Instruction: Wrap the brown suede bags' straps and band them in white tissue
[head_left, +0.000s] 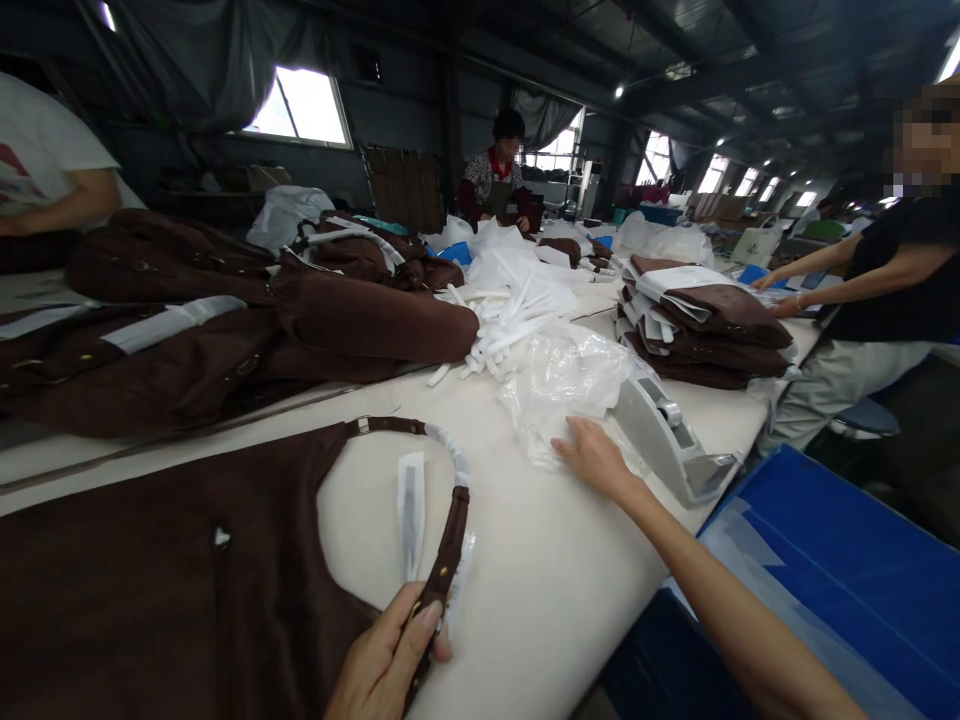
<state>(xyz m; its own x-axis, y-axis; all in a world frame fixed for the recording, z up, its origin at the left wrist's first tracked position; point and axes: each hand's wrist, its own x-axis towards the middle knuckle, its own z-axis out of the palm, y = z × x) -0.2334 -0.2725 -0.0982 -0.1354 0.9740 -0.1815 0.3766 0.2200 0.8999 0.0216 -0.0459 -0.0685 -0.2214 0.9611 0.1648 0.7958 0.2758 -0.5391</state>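
Note:
A dark brown handbag (165,570) lies flat on the near left of the table, its curved strap (452,530) looping to the right. My left hand (394,645) is closed around the lower part of this strap, fingers wrapped over it. White wrapping covers the strap's upper bend. Within the loop lies a narrow white strip (410,510). My right hand (596,458) reaches over the table to the near edge of a pile of clear plastic bags (562,375); its fingers are extended and seem to touch the film. Just right of it stands a grey tape dispenser (671,440).
Brown bags (360,315) are heaped at the left, with a stack of folded ones (705,325) at the back right. White strips (510,320) lie mid-table. A blue bin (847,560) stands beside the table's right edge. Other people work at the left, back and right.

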